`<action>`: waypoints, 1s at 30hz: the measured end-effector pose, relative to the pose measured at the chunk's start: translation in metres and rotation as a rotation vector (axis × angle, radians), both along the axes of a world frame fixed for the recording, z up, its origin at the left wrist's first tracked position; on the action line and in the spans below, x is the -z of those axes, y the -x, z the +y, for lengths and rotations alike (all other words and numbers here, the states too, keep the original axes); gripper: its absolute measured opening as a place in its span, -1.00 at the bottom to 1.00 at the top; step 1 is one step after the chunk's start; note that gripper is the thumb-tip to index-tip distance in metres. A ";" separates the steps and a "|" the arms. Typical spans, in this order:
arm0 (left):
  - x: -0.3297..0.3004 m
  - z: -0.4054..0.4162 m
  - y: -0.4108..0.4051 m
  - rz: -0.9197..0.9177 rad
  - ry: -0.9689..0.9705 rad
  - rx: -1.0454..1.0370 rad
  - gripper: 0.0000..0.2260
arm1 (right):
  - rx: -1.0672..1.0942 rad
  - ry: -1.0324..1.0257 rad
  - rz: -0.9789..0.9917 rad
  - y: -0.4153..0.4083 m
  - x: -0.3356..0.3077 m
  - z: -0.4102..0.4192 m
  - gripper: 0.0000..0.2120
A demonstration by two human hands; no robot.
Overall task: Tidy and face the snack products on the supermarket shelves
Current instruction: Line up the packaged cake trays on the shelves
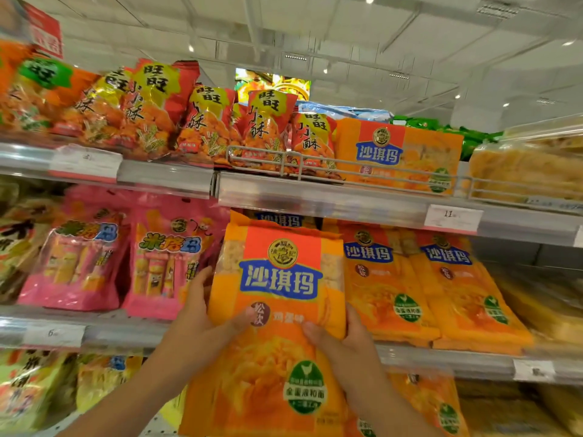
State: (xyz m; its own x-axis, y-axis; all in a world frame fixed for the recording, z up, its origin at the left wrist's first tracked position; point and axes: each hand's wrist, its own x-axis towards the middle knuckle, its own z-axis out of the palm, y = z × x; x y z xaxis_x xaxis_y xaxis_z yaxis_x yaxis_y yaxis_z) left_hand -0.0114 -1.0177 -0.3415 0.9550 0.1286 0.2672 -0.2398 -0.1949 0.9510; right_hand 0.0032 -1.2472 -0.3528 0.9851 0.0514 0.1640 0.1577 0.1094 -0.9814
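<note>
Supermarket shelving fills the frame under a white panelled ceiling with small spot lights. The top shelf (pixel 315 197), running across the middle of the frame, has a wire front rail and carries red and yellow snack bags (pixel 208 121) at upper left and an orange pastry pack (pixel 400 152) at upper right. A price tag (pixel 452 218) sits on its edge at right. On the middle shelf (pixel 441 357), pink snack bags (pixel 157 257) stand at left, and two orange packs (pixel 419 285) lean back at right.

In the lower centre, a person holds a large orange pack (pixel 277 310) upright in front of the middle shelf, between the pink bags and the two orange packs. The left hand (pixel 202 316) grips its left edge, fingers behind the pack and thumb pressed on the front. The right hand (pixel 344 339) clasps the right edge the same way, thumb across the front. Both hands are clamped on the pack.
</note>
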 end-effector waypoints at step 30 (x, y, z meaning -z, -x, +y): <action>-0.008 -0.021 -0.116 -0.050 -0.310 -0.179 -0.36 | 0.233 0.513 -0.053 -0.146 -0.065 0.019 -0.81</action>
